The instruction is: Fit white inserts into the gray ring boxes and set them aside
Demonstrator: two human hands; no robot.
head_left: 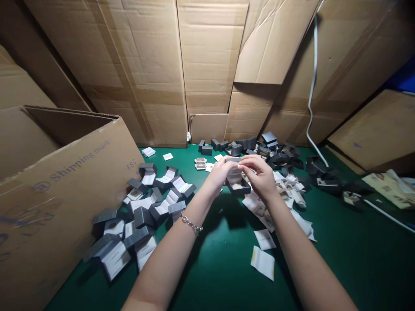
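Note:
A small dark grey jewelry box with a pale lining stands open between my hands, its lid raised. My left hand is closed around the lid's left side, thumb toward the lining. My right hand is closed too, with its fingertips pinched at the lid's upper right edge beside the left thumb. Whether a small piece is between those fingertips is hidden. Just right of the box, partly under my right wrist, lies a heap of white paper inserts.
Many open grey boxes with white linings cover the left side, beside a large carton. More dark boxes are piled at the back right. Loose white inserts lie between my forearms. A white cable runs down the cardboard wall.

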